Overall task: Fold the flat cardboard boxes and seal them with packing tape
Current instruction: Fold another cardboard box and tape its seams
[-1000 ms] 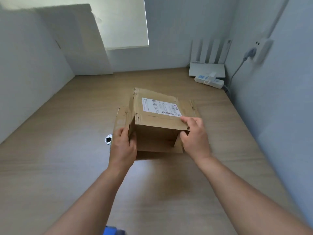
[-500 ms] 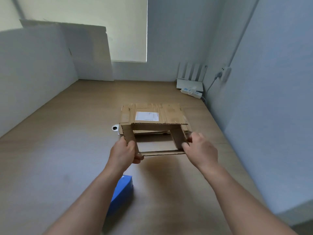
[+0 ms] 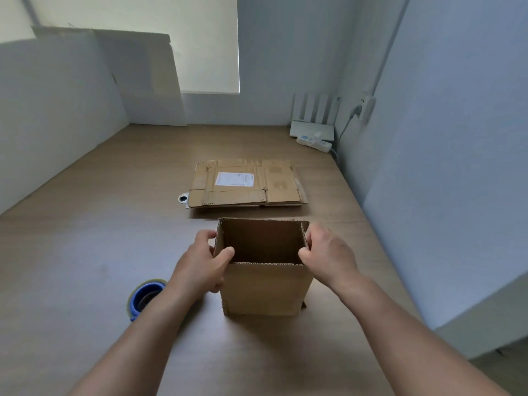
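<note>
The fingers [image 3: 227,252] of the left hand [image 3: 204,262] are curled over the top edge of the box's left wall, thumb inside and the rest outside. The right hand [image 3: 328,252] pinches the right wall the same way. Between them the box [image 3: 265,287] stands upright on the desk [image 3: 85,252], just in front of the person, its open end facing up.

This looks like the shaping step: the box is opened into a square tube, but nothing is sealed. Next, the flaps need folding in, and one hand must hold them shut while the other goes for the tape. Whether the bottom is folded closed cannot be told from here.

The box is plain brown corrugated cardboard, with raw wavy edges along the rim and a dark, empty inside. Small flap corners stick out at its base.

A blue roll of tape [image 3: 144,295] lies near the box on the left, partly hidden by the forearm. Farther back lies a flat stack of cardboard [image 3: 280,181] with a white label [image 3: 234,179].
</note>
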The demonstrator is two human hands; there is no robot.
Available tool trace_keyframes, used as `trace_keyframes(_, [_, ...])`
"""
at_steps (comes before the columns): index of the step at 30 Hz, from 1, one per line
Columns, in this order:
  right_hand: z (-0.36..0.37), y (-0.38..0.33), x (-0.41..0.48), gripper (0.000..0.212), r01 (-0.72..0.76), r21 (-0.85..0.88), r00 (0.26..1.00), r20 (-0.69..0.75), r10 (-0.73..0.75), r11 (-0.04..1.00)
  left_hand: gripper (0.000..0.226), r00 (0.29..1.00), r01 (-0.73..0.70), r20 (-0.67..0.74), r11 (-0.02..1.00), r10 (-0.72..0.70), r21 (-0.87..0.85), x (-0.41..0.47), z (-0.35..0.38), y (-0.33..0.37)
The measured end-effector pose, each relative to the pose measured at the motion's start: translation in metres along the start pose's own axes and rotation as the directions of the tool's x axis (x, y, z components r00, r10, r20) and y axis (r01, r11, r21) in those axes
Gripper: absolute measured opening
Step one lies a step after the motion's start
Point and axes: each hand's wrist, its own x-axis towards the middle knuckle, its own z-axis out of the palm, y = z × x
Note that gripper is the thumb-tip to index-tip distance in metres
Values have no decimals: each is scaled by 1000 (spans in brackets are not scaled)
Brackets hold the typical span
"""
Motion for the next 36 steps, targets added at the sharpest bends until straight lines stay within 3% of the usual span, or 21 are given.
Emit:
trace_keyframes(2, [5,6,1,16,90,19,996,-4,-90,996,41,997,-72,-29,997,71,-40,-6,2,-8])
trace_keyframes(4, [9,11,3,35,184,50,977,100,-188,982,45,989,-147,-13,988,147,-53,-9,2,-21])
trace_keyframes(8, [15,19,4,69,243,49,879,411,-242,969,91,951,-259,215,952,222,161,-12,5,-35])
trace_keyframes(10, [16,28,5,74,217,139,856,449,-257,966,98,950,-251,242,945,198,211,-11,9,-37])
trace_keyframes(11, [16,32,6,79,187,238,864,422,-275,953,92,955,-246,219,946,199,212,-8,11,-39])
trace_keyframes(13, [12,37,9,90,126,448,921,278,-272,885,55,973,-212,133,954,187,211,-1,15,-42])
trace_keyframes(15, [10,38,17,99,137,502,972,96,-213,854,17,987,-160,6,975,161,152,7,18,-43])
trace_keyframes(17, [10,34,27,104,147,468,981,45,-189,872,22,991,-117,-58,989,122,85,18,23,-43])
trace_keyframes(20, [17,30,42,103,110,380,973,147,-177,919,37,996,-65,-54,997,68,44,32,28,-36])
trace_keyframes(23, [22,29,54,88,64,358,968,204,-145,931,46,999,-12,-48,1000,13,19,41,37,-29])
trace_keyframes(27, [28,40,56,65,46,277,942,309,-134,960,97,1000,-19,-11,1000,19,-9,47,48,-27])
trace_keyframes(30, [34,49,51,64,7,321,932,340,-122,947,82,994,-79,74,997,80,-10,49,51,-27])
trace_keyframes(36, [21,49,40,66,57,307,954,264,-143,950,65,993,-100,49,990,106,-101,46,44,-31])
